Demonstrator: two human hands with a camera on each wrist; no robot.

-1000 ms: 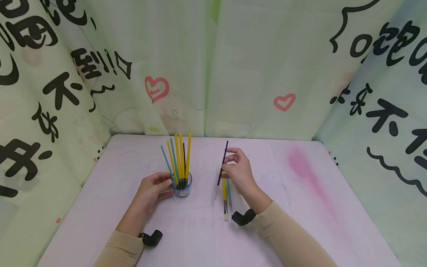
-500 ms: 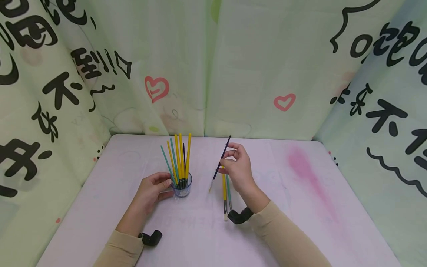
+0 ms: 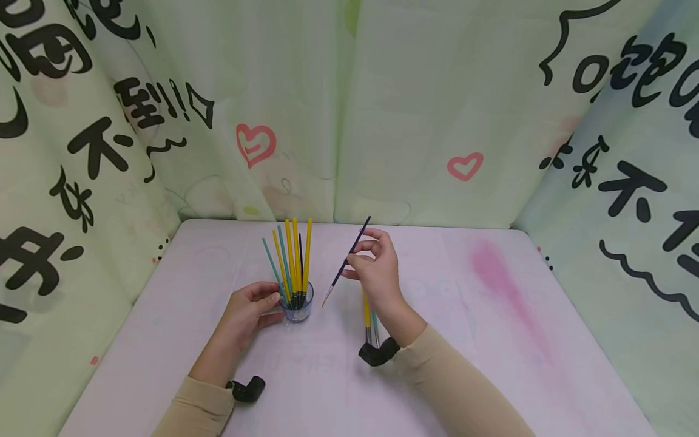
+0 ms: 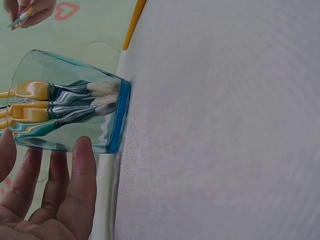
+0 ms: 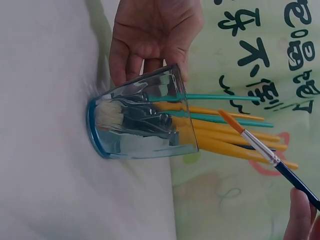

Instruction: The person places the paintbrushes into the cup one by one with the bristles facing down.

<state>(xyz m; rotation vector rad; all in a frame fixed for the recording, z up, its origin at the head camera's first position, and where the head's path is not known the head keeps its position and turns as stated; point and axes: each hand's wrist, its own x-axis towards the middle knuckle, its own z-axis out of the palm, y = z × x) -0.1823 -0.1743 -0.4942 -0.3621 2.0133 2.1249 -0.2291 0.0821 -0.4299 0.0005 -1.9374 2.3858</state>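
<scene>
A clear cup (image 3: 297,315) with a blue base in the wrist views stands upright on the table. Several paintbrushes (image 5: 235,132) with yellow, teal and dark handles lean in it, bristles down. At its left side my left hand (image 3: 250,308) holds the cup with fingertips and thumb, without wrapping fully round it. My right hand (image 3: 377,267) pinches a dark-handled paintbrush (image 3: 337,277) just right of the cup. This brush is tilted, its orange bristles (image 5: 230,121) pointing down and left in the head view, apart from the cup.
Beneath my right forearm lie a yellow-handled paintbrush (image 3: 367,311) and a teal-handled paintbrush (image 3: 375,328), their lower ends hidden. The pale table (image 3: 469,364) bears a pink smear at right. Printed curtains (image 3: 404,109) enclose its back and sides.
My right hand has moved left toward the cup with the dark paintbrush, which now tilts more. The left hand and the cup have stayed in place.
</scene>
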